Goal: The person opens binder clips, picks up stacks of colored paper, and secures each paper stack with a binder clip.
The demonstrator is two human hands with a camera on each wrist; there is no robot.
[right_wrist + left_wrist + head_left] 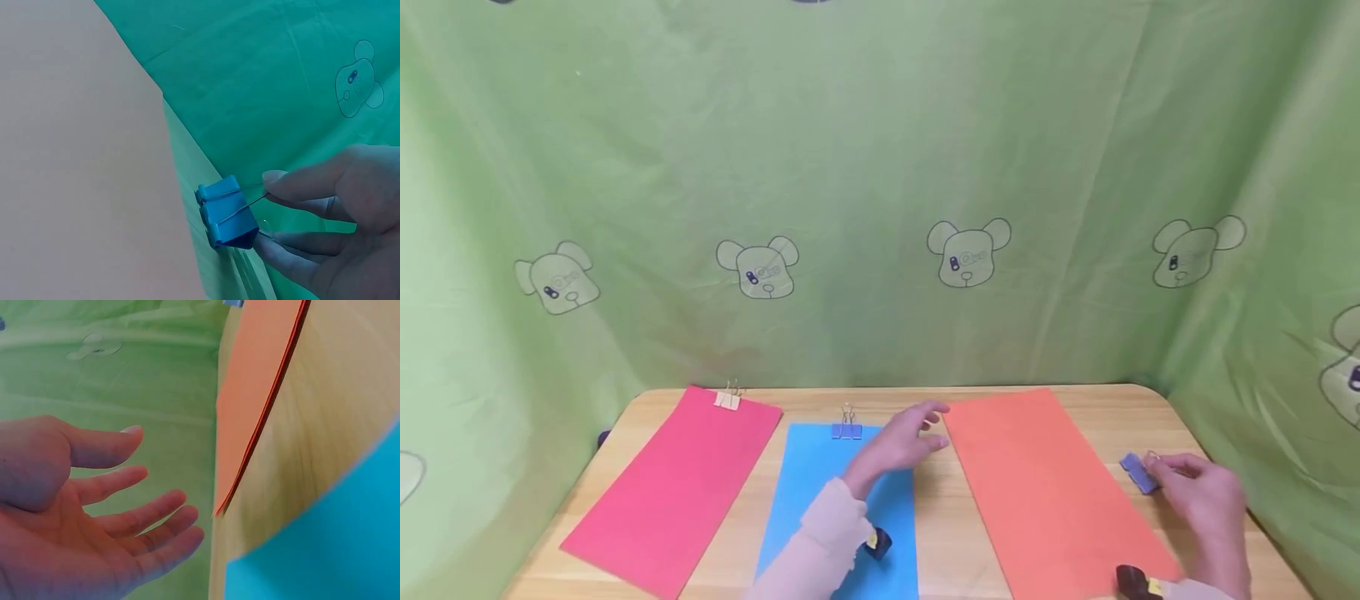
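Observation:
In the head view my right hand [1206, 496] pinches a blue binder clip [1138, 472] by its wire handles, just right of the orange paper stack [1052, 492]. The right wrist view shows the clip [228, 212] with thumb and fingers on its handles, its body pointing toward the sheets. My left hand [902, 442] hovers over the blue paper [805, 492], fingers spread and slightly bent, fingertips near the orange stack's far left corner. Nothing is in its palm, as the left wrist view shows of this hand [94, 512]. Whether its fingertips touch the orange paper I cannot tell.
A red paper stack [677, 483] lies at the left, with a pale binder clip [727, 400] on its far edge. Another blue binder clip [847, 431] grips the blue paper's far edge. Green curtain [880, 167] with bear drawings surrounds the wooden table [955, 533].

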